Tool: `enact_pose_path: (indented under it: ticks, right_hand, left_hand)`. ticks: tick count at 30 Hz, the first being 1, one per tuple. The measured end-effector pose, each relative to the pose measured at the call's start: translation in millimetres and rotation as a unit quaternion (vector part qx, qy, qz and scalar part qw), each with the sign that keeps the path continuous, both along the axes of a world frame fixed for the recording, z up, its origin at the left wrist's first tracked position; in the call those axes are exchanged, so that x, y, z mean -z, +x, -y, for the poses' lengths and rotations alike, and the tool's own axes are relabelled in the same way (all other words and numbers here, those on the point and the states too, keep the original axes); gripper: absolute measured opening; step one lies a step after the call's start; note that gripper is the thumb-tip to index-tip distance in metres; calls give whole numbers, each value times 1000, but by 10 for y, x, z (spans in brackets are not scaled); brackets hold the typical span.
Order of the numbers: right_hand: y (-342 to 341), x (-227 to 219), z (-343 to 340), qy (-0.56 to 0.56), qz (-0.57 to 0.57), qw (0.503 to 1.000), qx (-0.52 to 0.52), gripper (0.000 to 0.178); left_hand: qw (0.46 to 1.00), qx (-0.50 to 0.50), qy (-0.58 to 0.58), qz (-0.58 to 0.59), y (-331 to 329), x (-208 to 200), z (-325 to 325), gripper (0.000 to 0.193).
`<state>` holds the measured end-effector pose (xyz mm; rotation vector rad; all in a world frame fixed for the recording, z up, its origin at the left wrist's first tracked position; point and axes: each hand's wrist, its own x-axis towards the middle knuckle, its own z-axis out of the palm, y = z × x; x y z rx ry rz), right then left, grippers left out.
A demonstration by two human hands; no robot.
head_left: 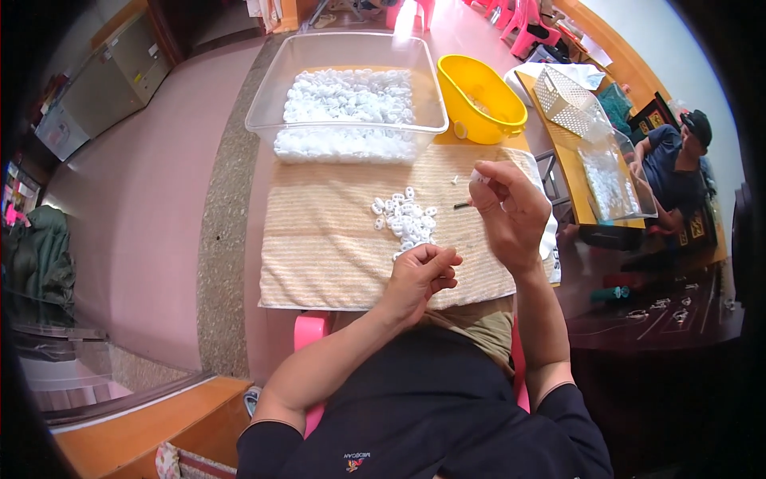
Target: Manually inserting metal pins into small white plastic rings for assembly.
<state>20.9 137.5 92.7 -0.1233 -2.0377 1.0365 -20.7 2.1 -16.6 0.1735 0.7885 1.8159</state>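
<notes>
Pinching a small white plastic piece (476, 176) between its fingertips, the right hand (511, 211) is raised just right of the pile of white pieces (405, 220) on the beige mat (319, 239). The left hand (421, 275), fingers curled together on something too small to tell, rests on the mat just below that pile. Beyond the pile stand a clear bin (271, 96) of white pieces and a yellow tub (479, 96).

Pink floor (144, 191) left of hands; grey cabinet (104, 80) far left; pink chairs (527, 24) beyond; dark table (654, 311) right.
</notes>
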Motion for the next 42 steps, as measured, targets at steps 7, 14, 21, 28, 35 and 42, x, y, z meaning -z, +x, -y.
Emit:
enact_pose_path:
  ticks: [7, 14, 21, 28, 35, 42]
  right_hand:
    - [-65, -93, -45, 41, -52, 998, -20, 21]
    - [-41, -74, -126, 29, -82, 996, -16, 21]
    - [35, -46, -144, 2, -96, 994, 46, 17]
    - [152, 170, -200, -15, -72, 994, 75, 18]
    - [265, 224, -185, -20, -35, 998, 47, 19]
    - [270, 319, -251, -37, -16, 998, 57, 17]
  left_hand:
    - [1000, -13, 2, 5, 4, -24, 14, 17]
    - [1000, -8, 5, 15, 4, -30, 8, 15]
    - [1000, -6, 1, 11, 3, -26, 23, 14]
    - [1000, -9, -8, -4, 24, -85, 23, 11]
    - [998, -3, -26, -51, 48, -137, 35, 13]
    - [991, 1, -45, -128, 34, -165, -7, 11]
